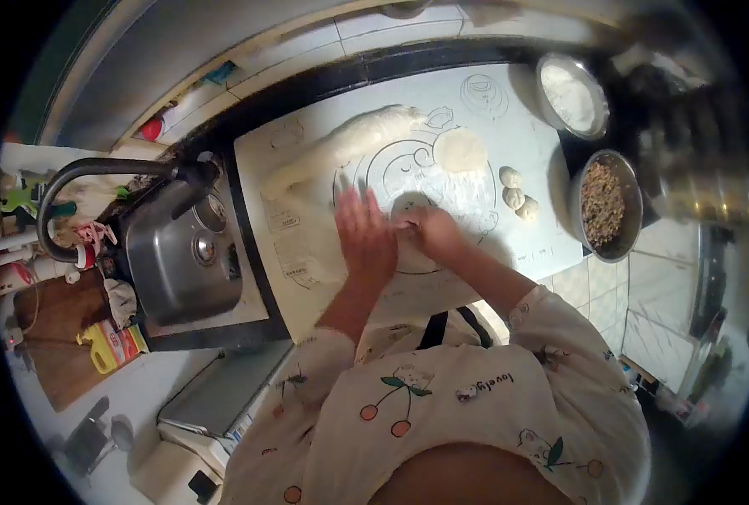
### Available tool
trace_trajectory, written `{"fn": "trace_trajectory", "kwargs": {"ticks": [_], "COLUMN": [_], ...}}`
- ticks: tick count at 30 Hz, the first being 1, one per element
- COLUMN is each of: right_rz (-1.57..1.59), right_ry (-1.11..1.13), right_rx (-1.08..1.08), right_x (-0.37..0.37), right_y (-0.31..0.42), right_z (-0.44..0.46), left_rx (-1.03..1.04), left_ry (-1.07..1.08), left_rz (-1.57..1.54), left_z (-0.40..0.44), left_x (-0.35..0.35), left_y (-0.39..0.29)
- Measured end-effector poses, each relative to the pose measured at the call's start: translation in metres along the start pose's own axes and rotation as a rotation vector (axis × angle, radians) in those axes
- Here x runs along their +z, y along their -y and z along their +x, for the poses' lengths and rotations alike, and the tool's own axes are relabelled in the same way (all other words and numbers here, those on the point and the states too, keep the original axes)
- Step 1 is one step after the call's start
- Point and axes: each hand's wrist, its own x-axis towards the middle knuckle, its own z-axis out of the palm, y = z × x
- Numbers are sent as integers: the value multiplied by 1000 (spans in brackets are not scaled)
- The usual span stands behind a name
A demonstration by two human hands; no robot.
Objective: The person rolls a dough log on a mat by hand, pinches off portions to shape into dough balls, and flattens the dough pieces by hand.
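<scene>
My left hand (366, 240) lies over the white printed mat (509, 252) with its fingers stretched out. Beside it, my right hand (435, 234) is closed, fingers curled in near the left palm. What it grips is hidden. A pale round patch shows just beyond the hands, and I cannot tell whether it is dough. Farther up the mat rests a long floured roll of dough (353, 143). One flat dough round (460, 151) lies right of it, above scattered flour. Small dough pieces (514, 198) sit close together near the mat's right side.
Past the mat's right edge stand a metal bowl of white flour (573, 97) and a metal bowl of chopped filling (603, 202). On the left are a steel sink (181, 282) with a black faucet (79, 172), a brown board (58, 337) and a yellow bottle (103, 347).
</scene>
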Motion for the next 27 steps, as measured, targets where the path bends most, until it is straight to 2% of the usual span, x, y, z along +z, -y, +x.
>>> {"fn": "trace_trajectory", "kwargs": {"ticks": [2, 5, 8, 9, 12, 15, 17, 20, 22, 25, 26, 27], "right_rz": [14, -90, -25, -48, -102, -161, -215, -132, -4, 37, 27, -15], "right_ry": [8, 107, -9, 3, 64, 118, 187, 142, 34, -29, -31, -78], "right_rx": [19, 149, -34, -20, 19, 52, 62, 149, 187, 304, 359, 266], "right_x": [-1, -5, 2, 1, 2, -2, 3, 10, 10, 4, 2, 5], "right_y": [-4, -8, -17, -15, -6, -3, -7, -11, -15, 6, 12, 11], "right_z": [5, 13, 2, 3, 2, 11, 12, 11, -4, -24, -28, -29], "left_rx": [3, 19, -74, -112, -50, 2, -78, -142, -187, -207, -144, -81], "left_ry": [-15, -37, 184, 242, 87, -1, 140, 311, 403, 318, 231, 147], "left_rz": [69, 56, 116, 164, 54, 71, 52, 104, 205, 128, 120, 112], "left_z": [34, 40, -27, -38, -9, 26, -4, -72, -89, -66, -53, -36], "left_x": [5, 8, -9, -14, -4, 2, 0, -30, -43, -25, -18, -9], "left_y": [-9, -12, -2, 0, 0, -8, 2, 13, 13, 23, 24, 23]}}
